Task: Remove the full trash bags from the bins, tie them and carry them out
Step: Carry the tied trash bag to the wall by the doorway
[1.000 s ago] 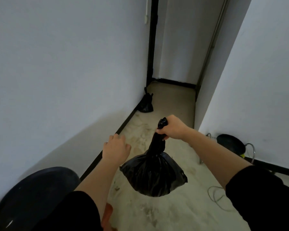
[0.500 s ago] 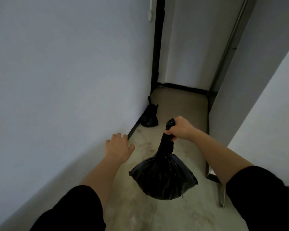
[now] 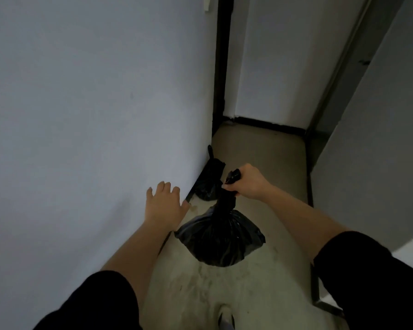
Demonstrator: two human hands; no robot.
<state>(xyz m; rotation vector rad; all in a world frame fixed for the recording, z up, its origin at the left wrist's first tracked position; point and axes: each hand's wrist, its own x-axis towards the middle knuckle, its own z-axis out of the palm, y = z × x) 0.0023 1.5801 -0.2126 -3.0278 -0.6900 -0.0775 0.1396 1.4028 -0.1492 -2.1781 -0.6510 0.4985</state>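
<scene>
The black trash bag [image 3: 221, 236] still hangs in the air over the floor [image 3: 267, 153] of the narrow passage, but it is now farther along than a second ago. The dark round bin seen then at the lower left has dropped out of view, and the second bag [image 3: 210, 179] lying ahead looks larger and closer. The carried bag bulges at the bottom and its neck is gathered into a twisted stem, so its contents are hidden. The second bag, also black with its top drawn to a point, sits on the floor against the baseboard [image 3: 192, 192] of the left wall [image 3: 93, 115], just beyond the carried one, and what it holds cannot be seen either. The right hand [image 3: 247, 184] is curled into a fist round the stem of the carried bag, a short end of plastic sticking out above the knuckles. The left hand [image 3: 165, 206] holds nothing: it is open, palm down, and its fingers are spread wider than before, near the wall above the baseboard. Both forearms are bare below black sleeves [image 3: 96, 303]. The tip of a shoe [image 3: 225, 317] shows at the bottom edge, and a dark-framed doorway [image 3: 221, 67] stands at the passage's end.
</scene>
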